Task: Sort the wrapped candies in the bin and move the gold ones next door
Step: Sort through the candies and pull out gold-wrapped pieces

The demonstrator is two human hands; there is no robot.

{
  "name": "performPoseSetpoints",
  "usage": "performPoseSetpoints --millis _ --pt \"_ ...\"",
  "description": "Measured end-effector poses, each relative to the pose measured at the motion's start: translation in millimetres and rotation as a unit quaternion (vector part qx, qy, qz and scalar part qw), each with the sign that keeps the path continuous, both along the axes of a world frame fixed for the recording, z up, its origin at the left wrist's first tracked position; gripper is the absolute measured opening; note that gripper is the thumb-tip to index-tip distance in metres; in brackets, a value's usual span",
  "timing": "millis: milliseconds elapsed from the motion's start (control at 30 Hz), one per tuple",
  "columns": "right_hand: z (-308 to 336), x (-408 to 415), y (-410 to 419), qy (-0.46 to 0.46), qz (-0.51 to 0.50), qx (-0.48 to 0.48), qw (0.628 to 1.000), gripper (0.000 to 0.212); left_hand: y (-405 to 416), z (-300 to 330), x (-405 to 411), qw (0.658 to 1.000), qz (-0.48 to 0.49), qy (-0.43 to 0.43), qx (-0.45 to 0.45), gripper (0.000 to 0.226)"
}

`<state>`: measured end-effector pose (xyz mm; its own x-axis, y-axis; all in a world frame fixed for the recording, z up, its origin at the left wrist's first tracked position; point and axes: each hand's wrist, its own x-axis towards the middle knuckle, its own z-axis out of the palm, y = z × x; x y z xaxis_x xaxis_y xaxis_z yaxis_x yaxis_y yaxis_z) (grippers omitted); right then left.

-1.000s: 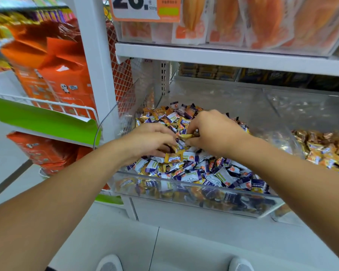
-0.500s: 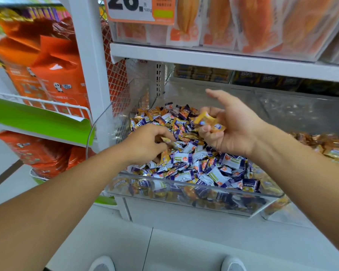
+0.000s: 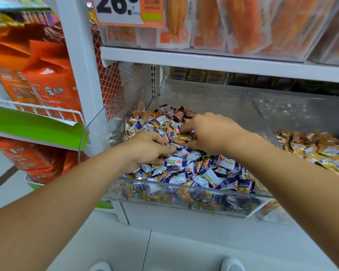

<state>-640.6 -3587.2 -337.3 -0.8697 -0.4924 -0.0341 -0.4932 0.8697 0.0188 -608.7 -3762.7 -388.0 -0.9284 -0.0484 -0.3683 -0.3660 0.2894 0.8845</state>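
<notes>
Head view: a person's two bare arms reach into a clear plastic bin [image 3: 184,198] on a shop shelf.
Bin: sits at the centre, piled with wrapped candies [image 3: 194,171], mostly purple-and-white, with gold and orange ones mixed in toward 12 o'clock of the heap.
Left hand [image 3: 145,149]: knuckles up on the pile at 9 o'clock of the heap, fingers curled down among the wrappers; whether they pinch a candy cannot be told, since the fingertips are hidden.
Right hand [image 3: 209,132]: just past the left one, at 1 o'clock from it, palm down, fingers bent toward the pile's middle.
Gold candy [image 3: 184,138]: a small cluster of gold wrappers lies between the two hands, right at the right hand's fingertips; the fingers touch or close round it, but a firm grip cannot be told.
Next bin [image 3: 262,106]: another clear compartment at 3 o'clock, its heap of gold candies [image 3: 317,149] lying well apart from both hands.
Divider: a clear wall stands between the two heaps.
Upper shelf [image 3: 223,61]: at 12 o'clock, with orange packets [image 3: 243,22] and a price tag [image 3: 125,10] reading 26.
Side rack: at 9 o'clock, orange bags [image 3: 43,75] behind a white wire rail and a green strip [image 3: 33,126].
Floor: pale tiles at 6 o'clock, with two white shoe tips [image 3: 233,265] at the bottom edge.
</notes>
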Motion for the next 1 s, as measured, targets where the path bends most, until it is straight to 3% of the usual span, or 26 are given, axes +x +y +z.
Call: performPoseSetpoints --millis 100,167,233,300,333,367,433,467,500,533,600,667,700,800,900,1000 --pt "3.2 3.8 -3.5 0.006 -0.002 -0.004 1.0 0.021 -2.0 -1.4 -0.3 0.999 0.005 0.019 -0.035 0.014" --pt "1.3 0.0 0.9 0.012 -0.012 -0.008 1.0 0.014 -5.8 6.1 1.1 0.999 0.017 0.029 -0.007 0.016" --pt "-1.7 -4.2 8.9 0.014 -0.027 -0.017 0.999 0.029 -6.8 15.3 2.7 0.996 0.032 0.059 0.05 0.018" --pt "-1.4 -6.5 14.6 -0.033 -0.066 -0.154 0.985 0.041 -4.9 19.1 1.6 0.991 0.039 0.12 0.037 0.02" --pt "0.7 -5.6 15.8 -0.094 -0.102 -0.272 0.952 0.04 -3.9 16.5 -1.2 0.987 0.03 0.158 -0.017 0.022" --pt "4.0 -3.9 15.6 -0.172 -0.151 -0.396 0.889 0.036 -1.8 13.6 -3.7 0.976 0.005 0.197 -0.089 0.024" --pt "11.4 1.3 15.3 -0.333 -0.216 -0.563 0.725 0.033 5.5 8.6 -10.1 0.942 -0.076 0.247 -0.212 0.023" --pt "13.7 3.7 17.0 -0.37 -0.225 -0.595 0.677 0.034 8.7 6.4 -13.4 0.926 -0.115 0.257 -0.253 0.019" --pt "15.6 6.3 18.6 -0.375 -0.227 -0.603 0.667 0.034 11.6 5.6 -14.6 0.911 -0.148 0.259 -0.286 0.018" --pt "16.8 9.2 21.1 -0.349 -0.221 -0.585 0.698 0.029 13.8 4.9 -15.3 0.898 -0.17 0.259 -0.313 0.024" --pt "16.0 12.8 26.9 -0.237 -0.17 -0.486 0.824 0.015 17.0 3.5 -16.9 0.882 -0.177 0.268 -0.344 0.03" --pt "11.7 9.6 31.7 -0.106 -0.076 -0.335 0.933 0.011 16.9 3.0 -18.3 0.885 -0.154 0.278 -0.341 0.014" --pt "8.0 7.5 31.8 -0.065 -0.035 -0.239 0.968 0.016 16.7 4.2 -18.1 0.893 -0.138 0.281 -0.325 0.009" --pt "-2.3 3.6 24.5 -0.023 -0.001 -0.02 1.0 0.026 11.3 6.4 -16.1 0.927 -0.095 0.259 -0.254 0.016" --pt "-4.4 1.3 20.3 0.022 -0.007 0.019 1.0 0.016 5.6 7.7 -14.8 0.965 -0.045 0.197 -0.168 0.021" --pt "-1.4 -0.2 21.8 0.037 -0.016 0.027 0.999 0.012 8.1 9.6 -16.4 0.995 0.033 0.086 0.047 0.013"
